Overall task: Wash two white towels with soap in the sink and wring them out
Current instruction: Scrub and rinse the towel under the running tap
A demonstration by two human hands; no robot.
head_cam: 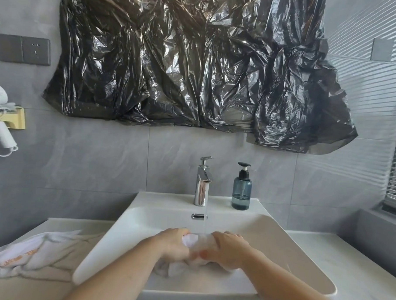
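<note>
Head view, sink: the white basin [279,242] sits dead centre, and the tap [202,184] is running, a thin stream dropping straight down between the two hands.
Towel in play: one white towel [194,239] is bunched up over the middle of the basin, right under the stream, with its loose tail [171,267] sagging to the basin floor.
Left hand: the left hand [174,244] is closed around the left end of the bunch, fingers curled over the cloth.
Right hand: the right hand [226,247] is clamped on the other end, thumb tucked underneath, knuckles almost touching its partner.
Second towel: the other towel [29,256], white with some orange print, lies crumpled on the counter [357,270] just left of the basin, well clear of the water.
Soap: the blue pump bottle [242,188] stands on the basin's back ledge, just right of the tap, with only a little liquid showing at the bottom.
Step, by my reading: scrubbing or rinsing the first towel; whether soap is already on it I cannot tell.
Handling: soaked cloth like this looks heavy, limp and slippery, so it wants full-fist grips close together on a gathered roll, not a pinch at a corner.
Risk: that dangling tail could drag and splash if lifted fast.
</note>
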